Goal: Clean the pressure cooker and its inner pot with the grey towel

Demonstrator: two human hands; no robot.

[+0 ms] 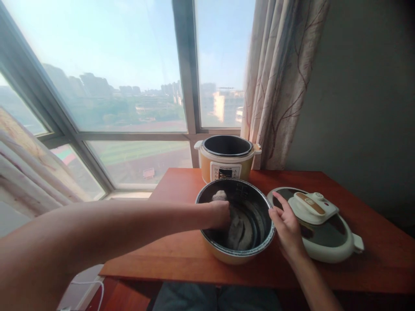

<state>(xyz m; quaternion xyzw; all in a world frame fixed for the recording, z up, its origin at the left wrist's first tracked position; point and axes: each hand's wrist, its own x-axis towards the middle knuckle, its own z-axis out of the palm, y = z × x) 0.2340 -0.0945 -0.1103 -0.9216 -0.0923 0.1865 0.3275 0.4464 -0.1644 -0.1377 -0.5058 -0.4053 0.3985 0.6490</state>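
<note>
My left hand [221, 214] reaches down inside a dark-lined inner pot [210, 250]. Its fingers are closed round a greyish cloth [220, 195], which shows above the fist; the fingertips are hidden. At the pot's right rim is my right hand [287, 224], gripping the edge between thumb and fingers with the index finger raised. The pot stands on the wooden table, tilted a little towards me. Behind it is the pressure cooker body [207, 166], with a control panel on its front.
The cooker lid [327, 237], with its handle and valve, lies at the right on the reddish table [372, 263]. A window [129, 108] and curtains [275, 86] rise behind. A white cable [102, 293] hangs at the lower left.
</note>
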